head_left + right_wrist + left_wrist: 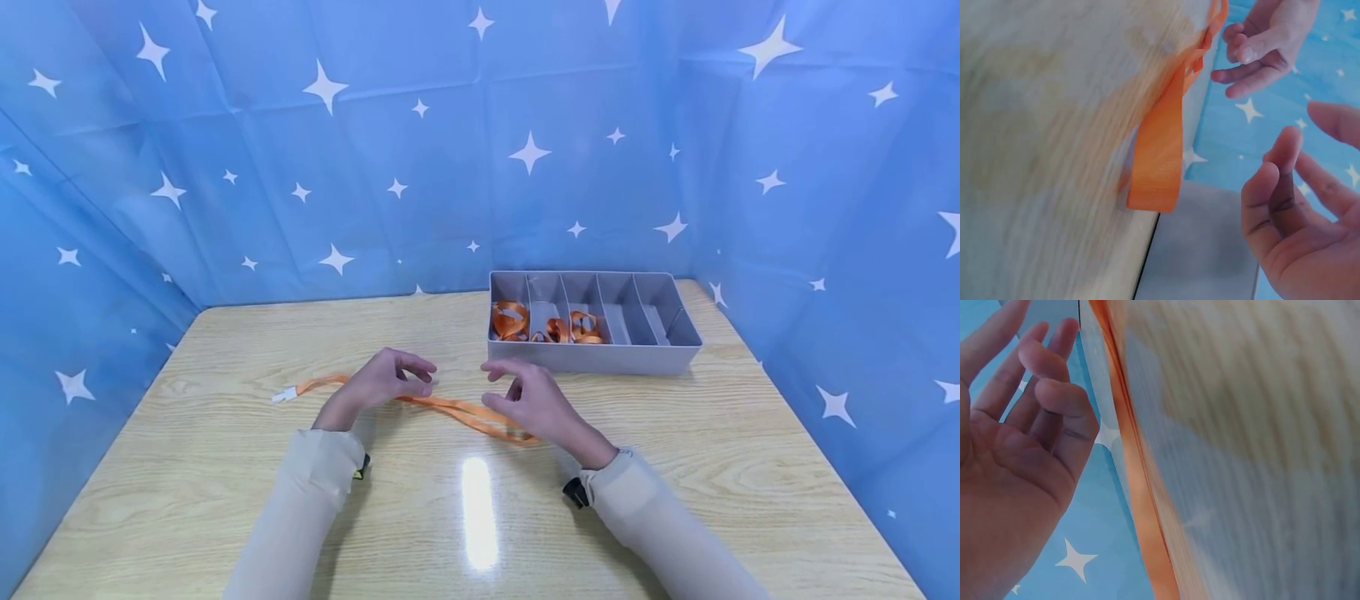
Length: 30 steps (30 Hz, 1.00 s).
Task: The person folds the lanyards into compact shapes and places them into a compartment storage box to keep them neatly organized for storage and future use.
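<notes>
An orange lanyard [467, 411] lies stretched across the table, its white clip end [284, 395] at the left and its looped end at the right. My left hand [381, 381] hovers over its middle with loosely bent fingers, nothing between them. Above the looped end is my right hand [534, 402], also holding nothing, its fingers slightly curved. The right wrist view shows the lanyard's flat band [1159, 156] folded over near the right fingers [1260, 194]. In the left wrist view, a strip of the lanyard [1132, 469] runs beside the left palm.
A grey divided box [592, 358] stands at the back right of the wooden table [187, 467]. Coiled orange lanyards [511, 320] sit in its left compartments. A blue curtain [420, 150] with white stars surrounds the table's back and sides.
</notes>
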{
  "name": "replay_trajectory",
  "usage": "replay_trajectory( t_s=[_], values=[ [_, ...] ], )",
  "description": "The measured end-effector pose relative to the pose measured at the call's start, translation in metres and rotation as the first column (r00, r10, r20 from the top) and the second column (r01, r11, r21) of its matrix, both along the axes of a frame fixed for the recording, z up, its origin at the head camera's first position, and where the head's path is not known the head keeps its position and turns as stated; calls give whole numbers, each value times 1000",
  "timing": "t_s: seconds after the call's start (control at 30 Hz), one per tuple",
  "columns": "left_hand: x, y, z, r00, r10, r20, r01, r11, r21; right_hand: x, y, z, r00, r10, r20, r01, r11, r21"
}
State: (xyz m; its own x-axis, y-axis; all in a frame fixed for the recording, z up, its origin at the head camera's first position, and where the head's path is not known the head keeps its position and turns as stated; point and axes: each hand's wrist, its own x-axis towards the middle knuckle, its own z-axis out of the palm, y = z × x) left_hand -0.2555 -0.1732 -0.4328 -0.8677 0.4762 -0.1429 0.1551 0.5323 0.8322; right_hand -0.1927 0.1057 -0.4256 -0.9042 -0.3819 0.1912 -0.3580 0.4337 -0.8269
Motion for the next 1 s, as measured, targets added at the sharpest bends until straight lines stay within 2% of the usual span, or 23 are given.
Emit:
replay_trajectory(
  t_s=[0.47, 1.0],
  values=[
    [2, -5, -5, 998, -50, 48, 49, 999, 12, 2, -6, -6, 996, 55, 76, -57, 998, 24],
    [2, -2, -11, 997, -57, 59, 57, 998, 1, -1, -9, -13, 994, 72, 85, -87, 979, 187]
  ],
)
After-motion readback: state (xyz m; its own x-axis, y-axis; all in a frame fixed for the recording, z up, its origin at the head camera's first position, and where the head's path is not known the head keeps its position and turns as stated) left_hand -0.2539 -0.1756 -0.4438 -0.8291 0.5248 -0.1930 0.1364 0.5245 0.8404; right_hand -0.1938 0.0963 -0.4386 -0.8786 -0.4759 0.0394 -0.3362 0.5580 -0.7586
